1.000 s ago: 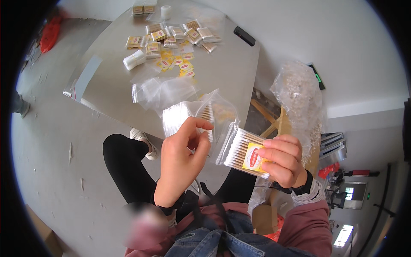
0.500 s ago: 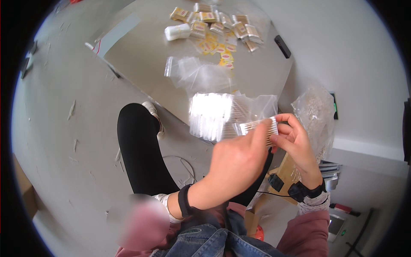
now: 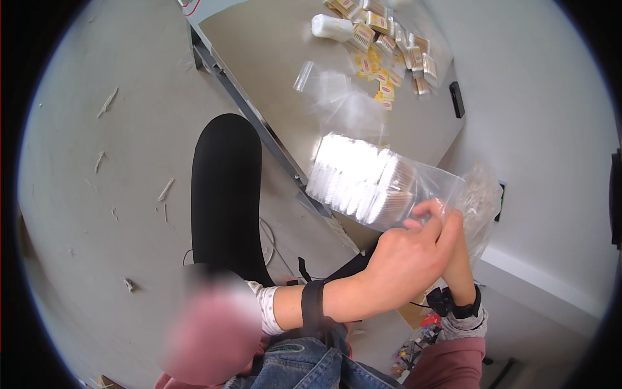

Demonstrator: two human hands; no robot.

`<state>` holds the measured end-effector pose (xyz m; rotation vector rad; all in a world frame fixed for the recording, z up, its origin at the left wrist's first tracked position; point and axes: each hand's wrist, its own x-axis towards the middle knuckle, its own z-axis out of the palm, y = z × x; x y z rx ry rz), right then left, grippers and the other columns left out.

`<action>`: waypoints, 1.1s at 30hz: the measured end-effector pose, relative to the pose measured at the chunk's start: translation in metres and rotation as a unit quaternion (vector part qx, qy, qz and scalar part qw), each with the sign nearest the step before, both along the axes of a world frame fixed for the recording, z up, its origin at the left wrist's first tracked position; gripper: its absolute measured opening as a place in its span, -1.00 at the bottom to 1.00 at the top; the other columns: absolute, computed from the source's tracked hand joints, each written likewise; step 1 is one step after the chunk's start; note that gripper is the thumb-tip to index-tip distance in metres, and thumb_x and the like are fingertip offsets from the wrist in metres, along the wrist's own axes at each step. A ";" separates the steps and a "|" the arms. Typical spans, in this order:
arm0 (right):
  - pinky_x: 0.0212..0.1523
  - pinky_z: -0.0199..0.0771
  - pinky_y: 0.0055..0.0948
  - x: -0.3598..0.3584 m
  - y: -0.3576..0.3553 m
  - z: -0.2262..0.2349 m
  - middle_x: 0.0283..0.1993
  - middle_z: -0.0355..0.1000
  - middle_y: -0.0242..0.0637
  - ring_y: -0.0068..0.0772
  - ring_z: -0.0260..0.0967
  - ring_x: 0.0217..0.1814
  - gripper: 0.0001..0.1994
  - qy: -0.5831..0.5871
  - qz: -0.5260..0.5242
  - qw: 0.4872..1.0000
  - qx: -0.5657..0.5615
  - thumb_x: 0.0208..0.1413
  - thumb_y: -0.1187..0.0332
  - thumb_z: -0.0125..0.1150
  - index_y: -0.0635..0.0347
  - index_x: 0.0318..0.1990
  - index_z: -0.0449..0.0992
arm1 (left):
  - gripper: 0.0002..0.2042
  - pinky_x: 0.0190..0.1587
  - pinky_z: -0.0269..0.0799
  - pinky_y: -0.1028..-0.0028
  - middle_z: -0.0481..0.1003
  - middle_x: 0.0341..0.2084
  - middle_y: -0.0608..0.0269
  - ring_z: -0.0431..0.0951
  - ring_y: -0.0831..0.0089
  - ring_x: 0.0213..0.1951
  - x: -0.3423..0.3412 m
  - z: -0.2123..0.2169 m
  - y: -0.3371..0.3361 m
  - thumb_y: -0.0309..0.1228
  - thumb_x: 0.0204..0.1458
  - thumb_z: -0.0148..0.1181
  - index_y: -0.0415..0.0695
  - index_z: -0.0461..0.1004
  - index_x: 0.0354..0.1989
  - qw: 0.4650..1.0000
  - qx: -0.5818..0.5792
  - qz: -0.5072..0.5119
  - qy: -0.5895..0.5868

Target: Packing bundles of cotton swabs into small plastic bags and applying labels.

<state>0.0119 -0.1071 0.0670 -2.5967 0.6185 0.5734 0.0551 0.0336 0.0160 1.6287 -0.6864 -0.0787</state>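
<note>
Head view: a clear, glossy plastic bag [image 3: 429,185] lies aslant right of centre, over the near edge of the smooth grey table [image 3: 272,58], its loose, creased film toward the right. It contains close rows of cotton swabs [image 3: 359,176], with slim wooden sticks and soft white tips, washed out by glare. The left hand [image 3: 414,256] has its fingers bent at the bag's right end; the right hand [image 3: 457,249] is at the same end, largely hidden behind it. Whether either grips film or anything else cannot be told. Flat, crumpled clear bags [image 3: 343,100] lie above the filled one; beyond them, toward the upper right, are small yellow paper labels [image 3: 384,84], rectangular swab packs [image 3: 379,23], a rounded white bundle [image 3: 332,28] and an oblong black object [image 3: 457,100]. A wrinkled transparent sack [image 3: 481,194] stands behind the hands at right. A black-clad knee [image 3: 227,162] occupies the space left of the table; a blurred patch obscures the left sleeve [image 3: 214,330].
</note>
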 end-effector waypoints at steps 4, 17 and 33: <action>-0.05 0.42 -0.33 0.013 0.020 -0.009 -0.05 0.43 -0.14 -0.10 0.42 -0.01 -0.64 -0.160 0.101 0.980 -0.065 -0.11 0.47 0.40 0.25 -0.10 0.47 | -0.60 -0.66 0.33 0.40 0.36 -0.65 0.26 0.46 0.38 -0.67 -0.002 -0.001 -0.003 -0.59 -0.15 0.15 -0.30 0.33 -0.04 0.999 0.033 -0.016 -0.009; -0.23 0.43 -0.23 0.033 0.004 -0.019 -0.28 0.48 -0.18 -0.04 0.45 -0.24 -0.81 -0.098 0.126 0.986 -0.047 0.07 0.29 0.27 0.20 -0.26 0.50 | -0.52 -0.74 0.25 0.40 0.36 -0.83 0.27 0.40 0.34 -0.79 -0.027 -0.004 0.010 0.05 0.00 0.27 -0.21 0.37 -0.46 0.993 0.084 -0.075 0.046; -0.34 0.41 -0.19 0.041 0.004 0.002 -0.34 0.43 -0.19 -0.04 0.42 -0.29 -0.86 -0.140 0.271 0.947 -0.100 0.03 0.37 0.25 0.20 -0.30 0.48 | -0.79 -0.65 0.30 0.32 0.41 -0.79 0.20 0.46 0.20 -0.71 0.024 -0.002 0.015 -0.30 0.03 0.21 -0.17 0.43 -0.50 0.990 0.095 -0.015 0.105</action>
